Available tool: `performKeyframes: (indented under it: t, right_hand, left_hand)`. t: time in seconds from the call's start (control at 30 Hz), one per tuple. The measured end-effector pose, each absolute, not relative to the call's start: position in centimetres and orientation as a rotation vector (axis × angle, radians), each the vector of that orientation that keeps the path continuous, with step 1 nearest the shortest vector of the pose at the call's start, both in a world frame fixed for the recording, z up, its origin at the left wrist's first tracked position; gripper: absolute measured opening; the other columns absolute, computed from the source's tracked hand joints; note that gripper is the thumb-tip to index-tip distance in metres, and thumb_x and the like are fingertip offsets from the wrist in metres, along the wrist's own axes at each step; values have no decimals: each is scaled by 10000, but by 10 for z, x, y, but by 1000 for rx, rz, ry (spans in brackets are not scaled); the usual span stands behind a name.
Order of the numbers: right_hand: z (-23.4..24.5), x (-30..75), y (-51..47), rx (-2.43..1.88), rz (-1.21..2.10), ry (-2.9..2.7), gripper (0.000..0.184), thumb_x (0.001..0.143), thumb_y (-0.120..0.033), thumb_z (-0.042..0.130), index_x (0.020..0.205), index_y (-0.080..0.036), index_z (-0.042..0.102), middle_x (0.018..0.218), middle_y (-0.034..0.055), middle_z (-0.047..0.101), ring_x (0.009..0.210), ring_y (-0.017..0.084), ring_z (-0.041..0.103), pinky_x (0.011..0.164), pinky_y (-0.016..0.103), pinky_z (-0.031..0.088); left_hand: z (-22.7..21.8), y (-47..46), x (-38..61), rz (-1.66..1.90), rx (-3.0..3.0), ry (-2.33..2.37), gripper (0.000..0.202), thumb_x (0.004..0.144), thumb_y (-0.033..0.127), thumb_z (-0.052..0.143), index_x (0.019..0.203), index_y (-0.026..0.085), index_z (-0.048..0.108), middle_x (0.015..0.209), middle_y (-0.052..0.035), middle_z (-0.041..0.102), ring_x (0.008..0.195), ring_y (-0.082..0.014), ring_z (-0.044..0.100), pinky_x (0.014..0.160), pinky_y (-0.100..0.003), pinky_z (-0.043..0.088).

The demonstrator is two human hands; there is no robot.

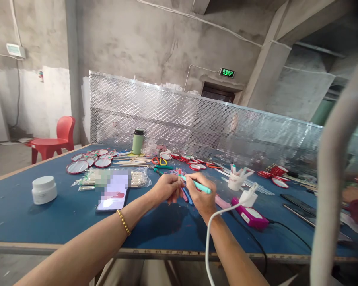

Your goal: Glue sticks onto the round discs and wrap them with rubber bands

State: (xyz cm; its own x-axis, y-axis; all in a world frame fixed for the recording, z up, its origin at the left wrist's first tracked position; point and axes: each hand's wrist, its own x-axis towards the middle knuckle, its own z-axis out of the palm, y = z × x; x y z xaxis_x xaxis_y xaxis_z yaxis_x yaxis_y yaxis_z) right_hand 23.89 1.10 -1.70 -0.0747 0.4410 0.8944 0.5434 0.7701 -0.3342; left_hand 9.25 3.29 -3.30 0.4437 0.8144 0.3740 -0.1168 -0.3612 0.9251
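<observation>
My right hand (202, 195) grips a turquoise marker (203, 187) like a pen, its front end pointing at my left hand. My left hand (166, 188), with a gold bead bracelet on the wrist, is closed in a pinch on a small stick-like piece with a red end (179, 173). The marker's tip is close to this piece; whether they touch I cannot tell. Below the fingers lie a blue marker (188, 197) and a pink one, partly hidden. A lit phone (115, 192) rests left of my hands against plastic packs of sticks (141, 178).
Left stands a white jar (44, 190); behind it lie round red-rimmed discs (77, 167). A green bottle (137, 142) and pliers (161, 161) are at the back. Right are a cup of pens (235, 182), a magenta power strip (250, 216) and a white cable (208, 242).
</observation>
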Motion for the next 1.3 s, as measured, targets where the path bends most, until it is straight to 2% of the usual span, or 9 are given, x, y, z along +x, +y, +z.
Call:
performKeyframes:
  t: [0.23, 0.37, 0.53, 1.0, 1.3]
  right_hand:
    - [-17, 238, 11, -768, -104, -1726, 160, 856, -200, 567, 711, -183, 631, 584, -18, 624, 511, 120, 554, 532, 236, 424]
    - [-18, 238, 11, -756, -101, -1730, 163, 860, -198, 566, 710, -186, 628, 575, -20, 618, 500, 118, 547, 525, 236, 421]
    - [-17, 238, 11, -750, -100, -1743, 166, 862, -194, 564, 707, -188, 622, 560, -30, 595, 484, 111, 529, 520, 235, 420]
    - [-17, 238, 12, -772, -114, -1738, 159, 855, -205, 571, 712, -183, 636, 580, -17, 632, 502, 120, 557, 525, 236, 421]
    - [-17, 238, 12, -774, -109, -1743, 173, 860, -211, 560, 704, -190, 630, 596, -10, 643, 520, 130, 576, 535, 243, 428]
  left_hand:
    - [-29, 29, 92, 1093, 1633, 600, 314, 799, 440, 555, 698, 144, 524, 544, 6, 571, 393, -79, 504, 381, -181, 355]
    - [-31, 30, 92, 1107, 1641, 610, 297, 798, 422, 553, 696, 145, 524, 557, 3, 581, 394, -75, 499, 385, -182, 360]
    - [-31, 30, 93, 1095, 1632, 598, 279, 802, 402, 556, 693, 148, 521, 512, 40, 515, 402, -78, 505, 387, -174, 354]
    - [-29, 28, 93, 1088, 1642, 625, 235, 834, 325, 522, 686, 142, 528, 502, 29, 532, 403, -79, 518, 393, -168, 366]
    - [-30, 29, 94, 1095, 1638, 633, 269, 819, 354, 541, 654, 142, 526, 494, 23, 532, 401, -80, 519, 390, -169, 365]
